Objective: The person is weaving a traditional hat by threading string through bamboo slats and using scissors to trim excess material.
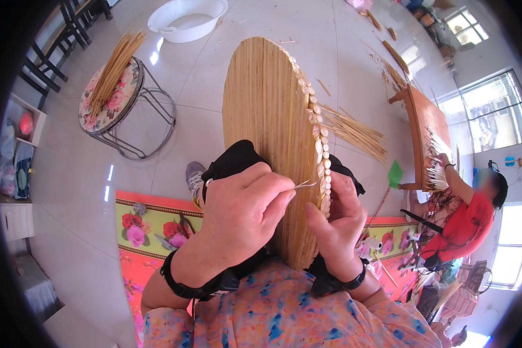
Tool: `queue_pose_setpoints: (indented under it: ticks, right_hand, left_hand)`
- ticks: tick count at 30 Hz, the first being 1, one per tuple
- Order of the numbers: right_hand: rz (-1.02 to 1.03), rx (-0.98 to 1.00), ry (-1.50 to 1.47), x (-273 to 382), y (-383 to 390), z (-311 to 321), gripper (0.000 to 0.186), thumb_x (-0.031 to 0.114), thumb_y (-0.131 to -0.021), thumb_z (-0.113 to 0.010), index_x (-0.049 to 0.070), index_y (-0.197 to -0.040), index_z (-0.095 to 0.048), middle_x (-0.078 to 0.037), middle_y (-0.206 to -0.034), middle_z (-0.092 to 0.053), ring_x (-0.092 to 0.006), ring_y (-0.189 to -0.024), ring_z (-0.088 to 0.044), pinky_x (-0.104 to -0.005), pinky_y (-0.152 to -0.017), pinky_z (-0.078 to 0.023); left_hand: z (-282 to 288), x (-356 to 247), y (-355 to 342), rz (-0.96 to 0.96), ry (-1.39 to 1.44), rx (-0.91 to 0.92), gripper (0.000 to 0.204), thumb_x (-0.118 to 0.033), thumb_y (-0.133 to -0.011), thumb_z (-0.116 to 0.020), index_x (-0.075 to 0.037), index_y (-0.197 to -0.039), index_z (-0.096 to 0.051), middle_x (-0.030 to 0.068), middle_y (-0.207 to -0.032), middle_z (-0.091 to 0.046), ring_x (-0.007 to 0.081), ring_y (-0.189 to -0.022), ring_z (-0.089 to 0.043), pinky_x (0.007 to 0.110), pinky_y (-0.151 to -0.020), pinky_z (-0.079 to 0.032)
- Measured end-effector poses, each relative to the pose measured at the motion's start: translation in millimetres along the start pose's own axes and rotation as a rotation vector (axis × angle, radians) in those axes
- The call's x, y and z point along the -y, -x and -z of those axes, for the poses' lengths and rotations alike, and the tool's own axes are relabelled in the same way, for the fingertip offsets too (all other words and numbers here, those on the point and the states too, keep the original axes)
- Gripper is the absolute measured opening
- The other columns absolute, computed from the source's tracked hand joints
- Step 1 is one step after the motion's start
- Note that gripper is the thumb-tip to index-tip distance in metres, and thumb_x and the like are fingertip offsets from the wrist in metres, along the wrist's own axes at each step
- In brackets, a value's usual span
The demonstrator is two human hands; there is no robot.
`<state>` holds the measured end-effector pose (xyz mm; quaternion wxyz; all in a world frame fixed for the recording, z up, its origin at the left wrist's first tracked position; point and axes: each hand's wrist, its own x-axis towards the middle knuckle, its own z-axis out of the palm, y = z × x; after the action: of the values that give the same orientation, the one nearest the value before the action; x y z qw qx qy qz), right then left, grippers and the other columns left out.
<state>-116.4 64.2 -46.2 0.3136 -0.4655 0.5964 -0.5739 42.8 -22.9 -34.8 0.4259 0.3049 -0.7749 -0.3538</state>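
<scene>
Between my knees a round mat of pale straw stalks [267, 104] stands tilted on edge, its cut stalk ends [322, 145] showing along the right rim. Thumb and forefinger of my left hand [238, 203] pinch a thin pale strand [306, 185] that reaches across the mat's face to the rim; whether it is thread or a needle I cannot make out. My right hand [336, 223] is closed on the mat's right edge, thumb on the near face and fingers behind, partly hidden.
To the left, a round flowered stool [130, 81] bears a bundle of stalks [115, 72]. Beyond it is a white basin [187, 20]. Loose stalks [354, 133] lie right of the mat. At right, a person in red [467, 226] handles stalks by a wooden table [426, 116]. A flowered cloth [151, 226] covers floor beneath me.
</scene>
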Motion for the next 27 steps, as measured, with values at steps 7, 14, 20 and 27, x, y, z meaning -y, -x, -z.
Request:
queue_pose_setpoints:
  ticks: [7,14,20,27]
  right_hand:
    - [0.001,-0.003,-0.01,-1.9,1.1,0.1,0.049,-0.011,-0.075,-0.069,-0.005,-0.123,-0.06,-0.011,-0.123,-0.052,-0.0186,-0.117,-0.055,-0.033,-0.1,-0.049]
    - [0.026,0.007,0.017,-2.7,0.7,0.2,0.049,-0.011,-0.075,-0.069,-0.004,-0.123,-0.061,-0.011,-0.123,-0.052,-0.019,-0.117,-0.055,-0.0322,-0.099,-0.049]
    - [0.02,-0.01,-0.011,-3.4,0.7,-0.7,0.048,-0.011,-0.075,-0.07,-0.004,-0.122,-0.061,-0.011,-0.122,-0.053,-0.0189,-0.116,-0.055,-0.032,-0.1,-0.047]
    - [0.009,-0.011,0.01,-1.9,2.2,-0.5,0.049,-0.01,-0.074,-0.071,-0.004,-0.122,-0.062,-0.01,-0.12,-0.054,-0.0172,-0.113,-0.056,-0.0286,-0.096,-0.047]
  left_hand:
    - [1.1,-0.6,-1.8,-0.031,-0.015,-0.003,0.013,0.005,-0.079,-0.073,-0.004,-0.086,-0.067,0.0035,-0.064,-0.052,0.0147,-0.049,-0.048,0.028,-0.045,-0.036]
    - [3.0,-2.1,-3.5,-0.033,-0.03,0.007,0.013,0.004,-0.078,-0.073,-0.004,-0.086,-0.067,0.004,-0.064,-0.051,0.0157,-0.048,-0.048,0.028,-0.044,-0.035]
    - [2.9,-1.6,-3.3,-0.027,-0.028,0.011,0.012,0.004,-0.078,-0.073,-0.004,-0.086,-0.067,0.0041,-0.064,-0.052,0.0157,-0.048,-0.049,0.028,-0.044,-0.036]
    - [3.4,-1.7,-5.4,-0.074,-0.049,0.014,0.013,0.005,-0.078,-0.072,-0.004,-0.084,-0.065,0.0049,-0.065,-0.053,0.0182,-0.048,-0.05,0.03,-0.044,-0.037]
